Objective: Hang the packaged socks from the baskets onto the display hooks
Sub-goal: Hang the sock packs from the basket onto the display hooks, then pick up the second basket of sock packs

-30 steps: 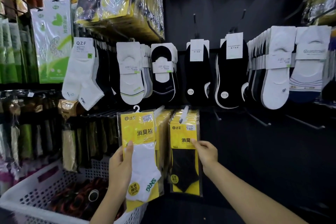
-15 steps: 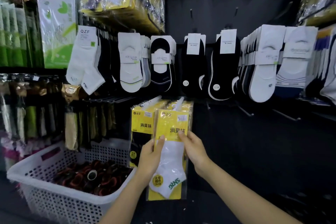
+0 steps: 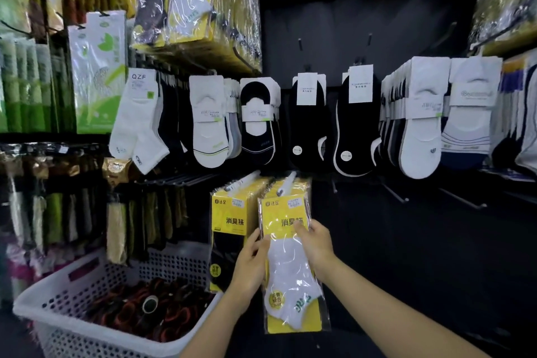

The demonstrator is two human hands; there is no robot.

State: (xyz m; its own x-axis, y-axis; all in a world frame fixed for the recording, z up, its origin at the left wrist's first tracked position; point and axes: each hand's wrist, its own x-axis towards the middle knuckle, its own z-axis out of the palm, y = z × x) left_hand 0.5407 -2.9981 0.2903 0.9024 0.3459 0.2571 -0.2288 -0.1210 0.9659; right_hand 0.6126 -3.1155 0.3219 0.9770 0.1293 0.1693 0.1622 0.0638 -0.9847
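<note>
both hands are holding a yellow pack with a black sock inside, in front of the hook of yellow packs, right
Not quite. The head view shows that the sock in the yellow pack is white, not black. The rest stands: the left hand and right hand both hold it in front of the hook of yellow packs.

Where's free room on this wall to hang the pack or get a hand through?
Free: the bare hooks right of the yellow packs, below the white no-show socks; also the dark panel above the black no-show socks. Crowded: the left racks and the basket. Left hand and right hand hold the white-sock pack.
</note>
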